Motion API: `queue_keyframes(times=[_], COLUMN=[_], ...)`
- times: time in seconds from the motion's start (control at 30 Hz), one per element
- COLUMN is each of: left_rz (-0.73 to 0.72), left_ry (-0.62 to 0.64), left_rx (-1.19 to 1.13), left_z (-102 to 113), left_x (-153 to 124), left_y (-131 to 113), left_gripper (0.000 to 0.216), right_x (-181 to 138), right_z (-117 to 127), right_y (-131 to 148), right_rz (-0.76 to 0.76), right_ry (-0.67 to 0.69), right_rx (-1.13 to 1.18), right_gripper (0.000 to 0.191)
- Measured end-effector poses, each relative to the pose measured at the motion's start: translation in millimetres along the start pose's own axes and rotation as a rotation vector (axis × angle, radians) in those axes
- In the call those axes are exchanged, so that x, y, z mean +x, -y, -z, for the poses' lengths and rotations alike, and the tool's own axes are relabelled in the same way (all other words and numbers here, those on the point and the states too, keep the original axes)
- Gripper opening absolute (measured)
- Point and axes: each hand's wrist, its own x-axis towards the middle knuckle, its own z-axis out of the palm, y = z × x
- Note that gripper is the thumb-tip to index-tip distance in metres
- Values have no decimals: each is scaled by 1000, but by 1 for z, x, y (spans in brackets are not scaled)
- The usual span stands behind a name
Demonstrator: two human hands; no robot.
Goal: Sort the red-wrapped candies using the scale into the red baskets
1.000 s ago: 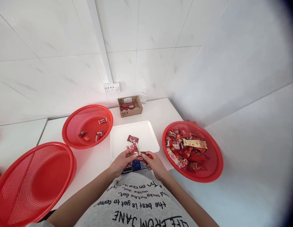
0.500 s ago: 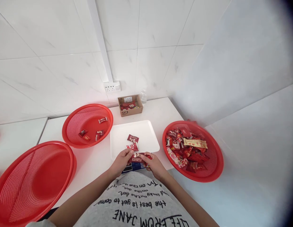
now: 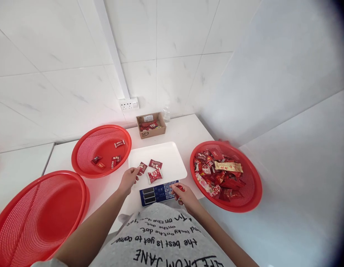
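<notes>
My left hand [image 3: 129,178] pinches a small red candy packet [image 3: 142,167] at the left part of the white scale tray [image 3: 172,155]. Two more red packets [image 3: 155,170] lie on the tray beside it. My right hand [image 3: 184,195] is closed near the scale's blue keypad [image 3: 158,192], with a bit of red wrapper [image 3: 179,187] showing between its fingers. A red basket [image 3: 245,202] full of red candy packets sits to the right of that hand.
A red mesh basket [image 3: 85,144] with several packets stands at the back left, and a larger red basket [image 3: 35,218] sits near left. A small cardboard box [image 3: 150,126] with packets is by the wall, under a socket [image 3: 128,104]. White counter, tiled wall corner.
Both hands held one red packet together over the keypad. Now they have parted: my left hand has moved up onto the tray with a small packet, and my right stays by the keypad.
</notes>
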Motion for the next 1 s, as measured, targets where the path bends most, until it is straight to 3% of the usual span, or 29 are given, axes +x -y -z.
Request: queue_keyframes(times=[0.1,0.23,0.37,0.5,0.73,0.83,1.0], left_rz=[-47,-106,-180,-147,-92,-184,-345], left_ry=[21,-42,-36,55,100,105,241], left_rx=[287,609,757,893,982,914,864], left_z=[2,0,-4,-5,-1,-9,-29], left_x=[2,1,-1,2,4,-3,-10], left_y=[5,2,-7,-14,-19,-18,-16], left_gripper=[35,28,29,34,41,40,51], right_x=[1,1,0,-1,-3,-4,-3], right_z=[3,2,0,-1,1,1,-3], right_y=[-6,-6,-3,-4,-9,-8,-6], right_rz=[-13,-10,-7,-9,12,-18,-30], right_ry=[0,5,7,7,12,30,57], right_rx=[-10,-28,-28,-39,-60,-68,-99], right_gripper=[33,34,32,32,30,30,30])
